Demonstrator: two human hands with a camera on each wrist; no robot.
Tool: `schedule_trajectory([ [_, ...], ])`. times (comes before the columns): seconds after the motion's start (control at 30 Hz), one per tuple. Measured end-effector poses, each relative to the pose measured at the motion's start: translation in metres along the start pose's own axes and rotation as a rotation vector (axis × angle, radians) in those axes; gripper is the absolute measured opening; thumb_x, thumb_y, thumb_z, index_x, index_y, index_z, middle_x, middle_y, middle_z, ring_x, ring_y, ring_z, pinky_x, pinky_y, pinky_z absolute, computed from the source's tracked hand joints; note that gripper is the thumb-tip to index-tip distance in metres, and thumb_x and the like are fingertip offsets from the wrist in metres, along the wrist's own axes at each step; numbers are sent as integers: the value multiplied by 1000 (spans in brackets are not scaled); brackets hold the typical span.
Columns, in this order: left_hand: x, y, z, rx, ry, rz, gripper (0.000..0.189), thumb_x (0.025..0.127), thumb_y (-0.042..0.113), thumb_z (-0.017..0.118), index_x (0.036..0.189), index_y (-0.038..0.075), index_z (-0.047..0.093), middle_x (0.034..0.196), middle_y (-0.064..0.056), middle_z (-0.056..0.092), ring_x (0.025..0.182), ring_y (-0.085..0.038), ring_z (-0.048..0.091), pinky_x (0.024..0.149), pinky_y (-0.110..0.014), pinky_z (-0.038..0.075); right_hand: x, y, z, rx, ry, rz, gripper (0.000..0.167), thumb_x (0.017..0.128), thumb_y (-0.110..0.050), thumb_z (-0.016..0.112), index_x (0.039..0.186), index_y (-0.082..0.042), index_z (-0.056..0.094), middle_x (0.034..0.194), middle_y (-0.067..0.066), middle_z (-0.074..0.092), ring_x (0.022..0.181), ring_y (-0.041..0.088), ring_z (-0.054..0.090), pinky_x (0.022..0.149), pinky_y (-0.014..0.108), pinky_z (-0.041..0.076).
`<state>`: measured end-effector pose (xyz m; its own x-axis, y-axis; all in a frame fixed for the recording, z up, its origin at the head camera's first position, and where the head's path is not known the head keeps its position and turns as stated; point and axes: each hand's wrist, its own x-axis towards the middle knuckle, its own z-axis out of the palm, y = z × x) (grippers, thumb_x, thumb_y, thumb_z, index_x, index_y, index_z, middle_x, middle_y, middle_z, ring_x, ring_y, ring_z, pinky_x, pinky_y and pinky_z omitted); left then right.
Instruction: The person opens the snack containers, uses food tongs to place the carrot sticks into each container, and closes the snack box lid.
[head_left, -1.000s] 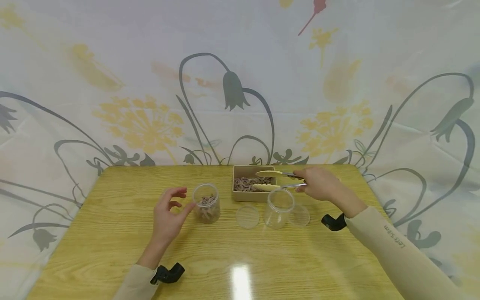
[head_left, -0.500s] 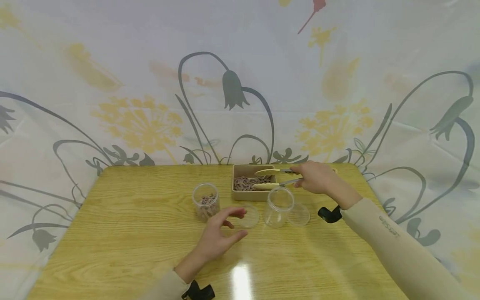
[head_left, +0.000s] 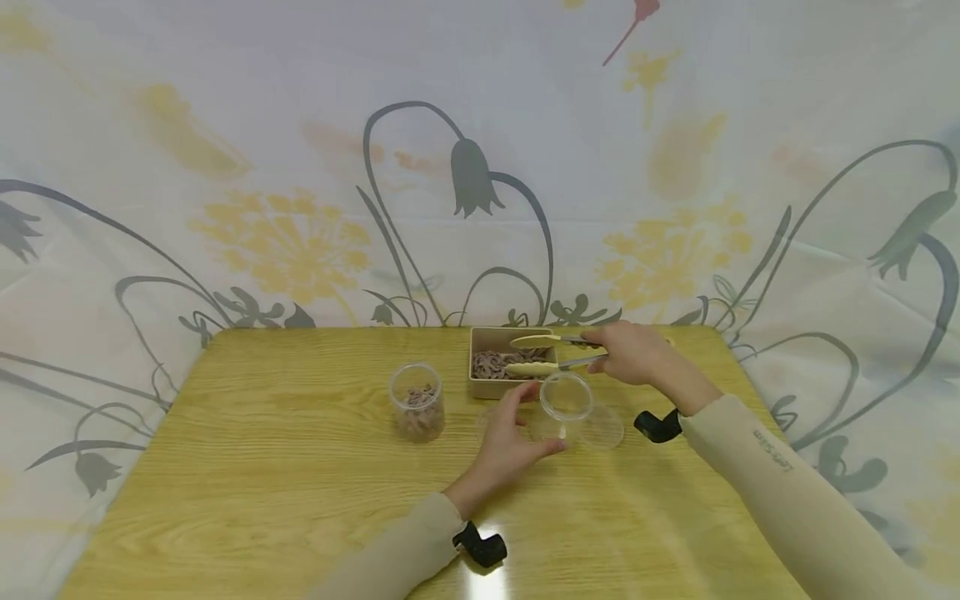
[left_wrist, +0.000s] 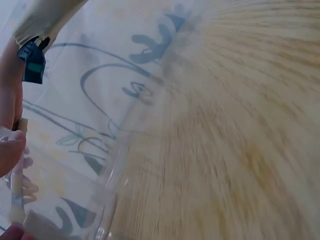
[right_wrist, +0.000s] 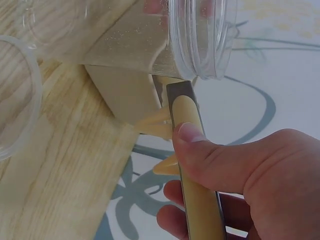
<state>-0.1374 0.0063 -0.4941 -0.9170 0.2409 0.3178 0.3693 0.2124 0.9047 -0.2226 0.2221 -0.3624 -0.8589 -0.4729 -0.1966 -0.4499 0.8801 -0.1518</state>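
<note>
My left hand has its fingers and thumb around a clear jar, the thumb in front and the fingers at the rim's left side. This jar holds nothing that shows. My right hand grips tongs with pale yellow tips and metal arms, thumb along the handle in the right wrist view. The tongs' tips stand apart over a beige box of brownish-purple strips. Another clear jar, partly filled with the same strips, stands to the left.
A round clear lid lies right of the empty jar. A second lid is mostly hidden behind my left hand. Everything sits on a wood-grain table against a flower-printed cloth.
My left hand has left the filled jar and moved right across the table to the empty jar. My right hand keeps the tongs over the box, almost unmoved.
</note>
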Motion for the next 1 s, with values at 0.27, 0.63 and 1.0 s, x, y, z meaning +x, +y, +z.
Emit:
schedule_trajectory([
  [0.27,5,4,25,87,77,8,82,71,27,92,140,12,50,126,-9,56,116,-18,51,102,-42,39,0,1,0,4,8,-18,56,94,-24,71,142,0,53,128,20,63,104,36,65,82,53,53],
  [0.63,1,2,6,77,29,-50,78,66,23,95,134,16,60,122,-11,52,112,-16,51,96,-37,42,10,-10,-10,-92,-47,-48,56,90,-25,75,139,-3,57,127,16,65,113,40,61,84,55,53],
  [1.0,-4,2,-13,76,-22,-54,77,67,26,94,135,20,59,124,-6,58,109,-16,53,85,-42,50,28,-21,-16,-238,-101,-79,46,88,-25,77,129,-8,66,114,13,68,99,34,65,78,51,55],
])
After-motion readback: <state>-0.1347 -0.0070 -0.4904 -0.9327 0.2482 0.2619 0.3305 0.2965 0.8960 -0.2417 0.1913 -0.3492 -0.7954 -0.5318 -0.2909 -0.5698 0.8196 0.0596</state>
